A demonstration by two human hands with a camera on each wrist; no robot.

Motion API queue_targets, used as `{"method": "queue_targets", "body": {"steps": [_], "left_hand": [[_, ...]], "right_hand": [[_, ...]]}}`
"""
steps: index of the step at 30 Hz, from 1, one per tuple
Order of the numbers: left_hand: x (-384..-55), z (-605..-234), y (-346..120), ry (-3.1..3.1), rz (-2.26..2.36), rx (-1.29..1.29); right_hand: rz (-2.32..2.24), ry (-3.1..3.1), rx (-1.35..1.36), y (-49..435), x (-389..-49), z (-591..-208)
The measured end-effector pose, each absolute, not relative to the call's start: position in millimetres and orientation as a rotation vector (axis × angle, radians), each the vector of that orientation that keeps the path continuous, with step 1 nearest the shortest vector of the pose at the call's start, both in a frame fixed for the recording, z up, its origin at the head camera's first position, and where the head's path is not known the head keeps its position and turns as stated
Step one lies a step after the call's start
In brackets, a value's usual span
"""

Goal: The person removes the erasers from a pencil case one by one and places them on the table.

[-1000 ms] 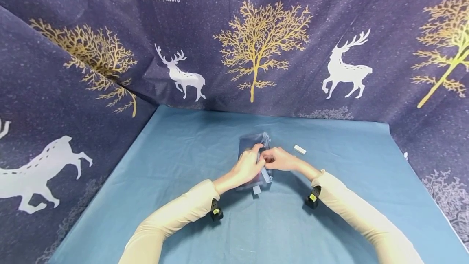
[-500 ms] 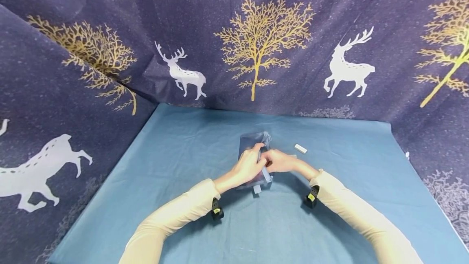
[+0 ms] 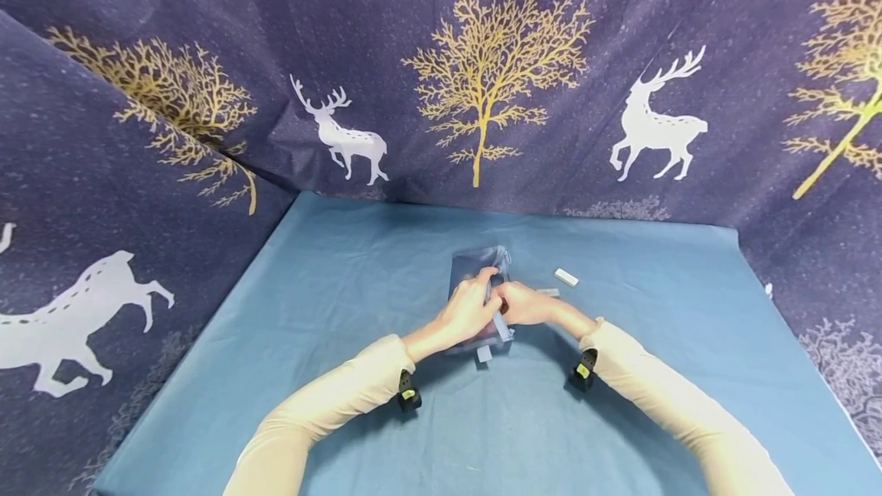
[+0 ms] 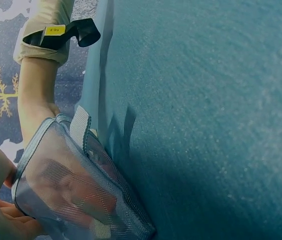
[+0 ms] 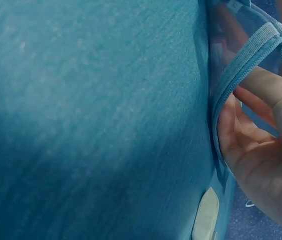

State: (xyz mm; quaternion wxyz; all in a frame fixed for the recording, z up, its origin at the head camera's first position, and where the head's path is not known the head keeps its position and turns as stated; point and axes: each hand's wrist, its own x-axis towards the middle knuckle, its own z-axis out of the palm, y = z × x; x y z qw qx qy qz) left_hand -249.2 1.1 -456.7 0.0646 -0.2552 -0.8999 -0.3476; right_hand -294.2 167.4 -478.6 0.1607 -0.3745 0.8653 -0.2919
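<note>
The left hand (image 3: 466, 312) pinches the upper edge of a blue mesh pouch (image 3: 470, 262) between thumb and bent fingers. The pouch rests on the table (image 3: 344, 282) between both hands, its zipped opening facing right. The right hand (image 3: 527, 305) reaches through that opening, fingers bent inside; whether they grip anything I cannot tell. Just beyond its wrist lies a pale piece (image 3: 549, 292), then a white block (image 3: 566, 277).

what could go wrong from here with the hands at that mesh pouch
The right hand reaches in past the open zipper, so its teeth might catch on the fingers as they come out. The left hand holds the soft mesh pouch; if that grip slips, the opening could sag or twist. A pale block lies loose near the right wrist and may get nudged.
</note>
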Motion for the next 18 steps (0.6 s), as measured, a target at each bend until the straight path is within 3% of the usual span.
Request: {"method": "queue_targets", "body": {"steps": [18], "left_hand": [[-249.5,-457.4,1.6,-2.733,-1.042,-0.754]], "right_hand": [[-0.751,2.445,-1.078,173.9,-292.1,-472.7]]}}
